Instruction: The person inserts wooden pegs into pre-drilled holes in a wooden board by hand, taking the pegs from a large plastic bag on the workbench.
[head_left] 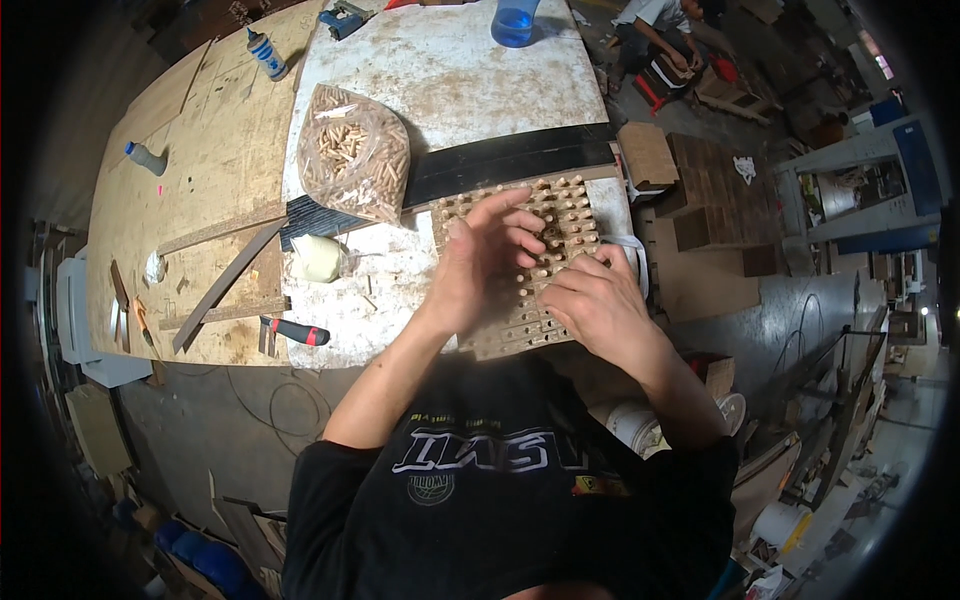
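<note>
A wooden board with rows of holes (508, 340) lies at the table's near edge in front of me. Short wooden dowels (576, 205) stand upright in many of its holes, mostly toward the far side. Over the board's left part hovers my left hand (470, 262), its fingers curved but apart; the palm is in shadow and I see nothing held in it. My right hand (600, 303) is low over the board's right side, fingertips pinched together and pointing down. Whatever those fingertips hold, if anything, is hidden. A clear plastic bag of loose dowels (385, 160) sits open beyond my left hand.
Behind the board runs a long black plank (500, 157). To the left are a cream-coloured cup (318, 259), a red-and-black-handled tool (300, 332), wooden strips (225, 290) and a glue bottle (266, 55). A blue container (513, 25) stands at the back; another person (660, 40) sits beyond.
</note>
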